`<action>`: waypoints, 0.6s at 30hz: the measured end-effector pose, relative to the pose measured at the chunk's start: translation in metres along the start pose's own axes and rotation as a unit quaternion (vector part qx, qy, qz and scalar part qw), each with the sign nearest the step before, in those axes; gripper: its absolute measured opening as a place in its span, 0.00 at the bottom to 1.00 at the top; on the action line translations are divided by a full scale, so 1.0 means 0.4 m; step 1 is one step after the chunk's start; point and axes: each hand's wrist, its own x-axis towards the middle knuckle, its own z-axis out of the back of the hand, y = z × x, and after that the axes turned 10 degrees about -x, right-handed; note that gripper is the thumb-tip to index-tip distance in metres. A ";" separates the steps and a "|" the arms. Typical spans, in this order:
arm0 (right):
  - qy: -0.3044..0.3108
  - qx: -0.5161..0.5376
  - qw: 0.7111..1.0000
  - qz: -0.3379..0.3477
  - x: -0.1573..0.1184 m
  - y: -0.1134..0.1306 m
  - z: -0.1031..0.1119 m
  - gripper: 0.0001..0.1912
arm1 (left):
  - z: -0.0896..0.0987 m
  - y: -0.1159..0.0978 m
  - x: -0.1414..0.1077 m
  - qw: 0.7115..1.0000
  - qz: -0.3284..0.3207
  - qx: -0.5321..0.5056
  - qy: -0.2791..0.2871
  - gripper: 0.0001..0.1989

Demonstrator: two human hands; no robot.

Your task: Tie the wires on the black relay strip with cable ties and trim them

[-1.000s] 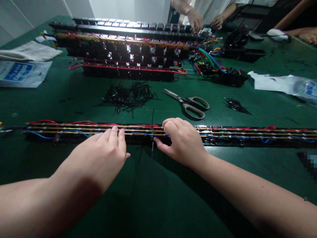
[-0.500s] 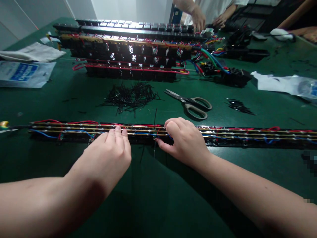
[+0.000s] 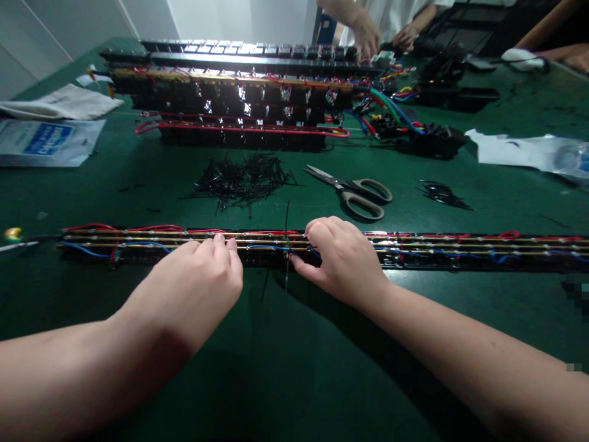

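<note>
Two hands on one long black wired bar (image 3: 473,253), and it lies left to right across the near half of the green counter (image 3: 294,368)! Three brass rods (image 3: 142,238) run along its top, with red wires (image 3: 508,234) on the far side and blue wires (image 3: 85,248) on the near side.

Here's the left hand (image 3: 197,276), laid over the bar left of centre: four fingers close together, tips on the rods, thumb hidden, so I can't tell whether they clamp anything. Over to the right hand (image 3: 345,261): fingers curled over the rods, thumb apart from them at the near edge, spanning the bar; how tight, I can't tell. One black cable tie (image 3: 288,215) stands crosswise on the bar just left of that thumb, one end pointing far, the other near.

Beyond the bar, two groups of cable ties: one big heap (image 3: 243,178), too tangled to count, and one small bunch (image 3: 444,195) to the right. Between them sits one pair of scissors (image 3: 365,196), blades to the left.

One plastic packet (image 3: 46,141) at left, another bag (image 3: 519,153) at right. Farther back, one stack of black bars (image 3: 230,86), some overlapping, so no sure count. At the far edge, a co-worker's two hands (image 3: 365,40) work beside the stack's right end.
</note>
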 end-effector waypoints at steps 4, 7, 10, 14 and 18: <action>0.000 0.001 1.000 -0.002 0.000 0.002 0.001 0.12 | 0.006 -0.003 0.009 1.000 0.002 0.005 -0.017 0.20; 0.003 -0.002 1.000 -0.002 0.001 0.004 0.002 0.10 | 0.010 -0.008 0.015 0.999 -0.003 0.006 -0.037 0.16; 0.008 0.000 1.000 -0.003 0.003 0.004 0.002 0.10 | 0.010 -0.015 0.023 0.999 0.016 0.017 -0.044 0.15; 0.015 0.005 1.000 -0.017 0.003 0.002 0.003 0.09 | 0.008 -0.021 0.029 0.998 0.024 0.022 -0.062 0.16; 0.028 0.006 0.999 -0.030 0.003 0.000 0.008 0.08 | 0.010 -0.019 0.031 0.996 0.007 0.019 -0.085 0.18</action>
